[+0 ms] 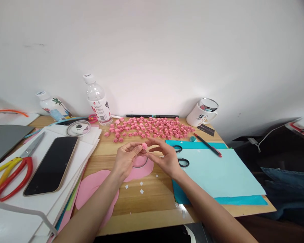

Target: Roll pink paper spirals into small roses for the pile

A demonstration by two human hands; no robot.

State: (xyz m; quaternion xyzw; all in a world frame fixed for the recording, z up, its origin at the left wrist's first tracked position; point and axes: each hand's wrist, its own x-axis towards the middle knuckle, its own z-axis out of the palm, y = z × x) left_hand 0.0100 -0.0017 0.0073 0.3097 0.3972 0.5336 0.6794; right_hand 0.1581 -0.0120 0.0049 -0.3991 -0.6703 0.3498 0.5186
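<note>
I pinch a small pink rosette (144,146) between the thumb and fingers of my left hand (126,157); it sits at the fingertips, raised above the middle of the worktop (157,202). My right hand (166,158) is just beside it, thumb and fingers spread apart, and I cannot tell whether any fingertip touches the rosette. Below my left hand lies a scalloped pink sheet (139,174), with a larger pink cutout (91,187) nearer the worktop's near edge. Many finished rosettes (154,129) are spread near the far edge.

At the far right corner, a tilted white mug (195,116) shows a dark "5"; its other markings I can't make out for certain. Toward the far left, the clear bottle (100,106) wears a white label with red and black print too small to read. The shorter bottle (54,107) beyond it carries a palm-tree picture, and the tape roll (79,129) has tiny, illegible print.
</note>
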